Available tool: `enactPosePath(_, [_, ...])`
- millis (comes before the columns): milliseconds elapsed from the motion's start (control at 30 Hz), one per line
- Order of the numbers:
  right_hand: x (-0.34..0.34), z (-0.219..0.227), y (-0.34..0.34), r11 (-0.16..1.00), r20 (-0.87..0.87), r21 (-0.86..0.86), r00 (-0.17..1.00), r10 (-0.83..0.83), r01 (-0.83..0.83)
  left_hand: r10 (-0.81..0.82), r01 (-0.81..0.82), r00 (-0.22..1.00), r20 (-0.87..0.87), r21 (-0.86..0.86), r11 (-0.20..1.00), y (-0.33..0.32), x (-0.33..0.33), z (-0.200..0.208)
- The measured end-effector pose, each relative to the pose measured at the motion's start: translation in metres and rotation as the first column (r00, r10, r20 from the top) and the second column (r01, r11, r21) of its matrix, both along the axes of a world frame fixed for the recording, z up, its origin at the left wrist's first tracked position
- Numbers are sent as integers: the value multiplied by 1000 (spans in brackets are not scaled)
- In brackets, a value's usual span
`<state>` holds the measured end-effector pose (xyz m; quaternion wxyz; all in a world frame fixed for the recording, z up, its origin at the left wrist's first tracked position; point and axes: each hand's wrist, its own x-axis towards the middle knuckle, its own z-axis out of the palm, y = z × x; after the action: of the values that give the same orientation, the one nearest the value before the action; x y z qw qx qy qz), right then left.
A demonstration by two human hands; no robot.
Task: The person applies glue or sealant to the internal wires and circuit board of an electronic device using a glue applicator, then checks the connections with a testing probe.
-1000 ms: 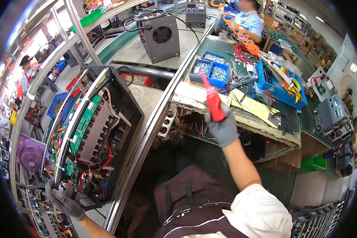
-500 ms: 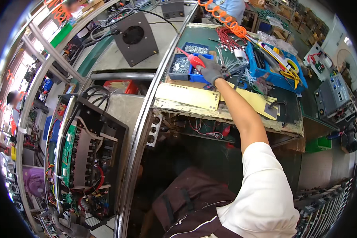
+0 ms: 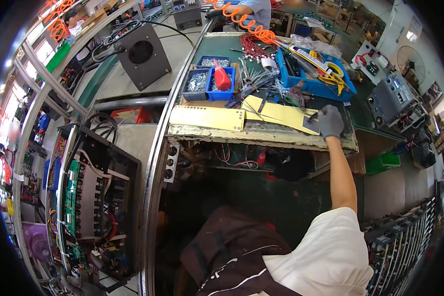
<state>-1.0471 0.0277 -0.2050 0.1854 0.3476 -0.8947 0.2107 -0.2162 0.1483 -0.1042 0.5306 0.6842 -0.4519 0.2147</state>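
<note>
My right hand, in a grey glove, is at the right end of the bench, beside the yellow strips. Its fingers are curled closed by a small dark item; what they hold is mostly hidden. A red squeeze bottle with a thin nozzle rests in a blue bin of small hardware. Yellow perforated strips lie along the bench's near edge. Low at the left, my left hand, also gloved, is partly visible beside the open equipment chassis; its fingers are too dim to read.
A blue tray holds tools, a tube and yellow tape. Loose screws and red leads lie left of it. A metal rail separates bench and chassis. A grey box with a round fan opening stands beyond. Orange coiled hose hangs overhead.
My right hand has let go of the red squeeze bottle, now in the blue bin, and moved right to the bench's end. The view has shifted slightly. My left hand stays low by the chassis.
</note>
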Motion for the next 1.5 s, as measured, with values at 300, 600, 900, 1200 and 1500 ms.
enactPosePath(300, [9,-11,-36,878,113,-68,871,479,-474,-136,139,989,49,-45,989,2,-17,6])
enactPosePath(600, [86,-14,-247,770,198,85,768,609,-633,-87,91,983,160,-18,996,5,-12,3])
enactPosePath(900, [82,-26,-314,930,346,283,929,129,-235,-118,130,979,166,-65,989,10,-15,3])
enactPosePath(1200, [30,-33,-338,645,225,491,801,555,-585,-52,-258,720,692,337,906,46,25,-26])
enactPosePath(1500, [108,-15,-182,575,431,-635,380,818,-517,-53,128,960,275,-263,956,-8,-56,31])
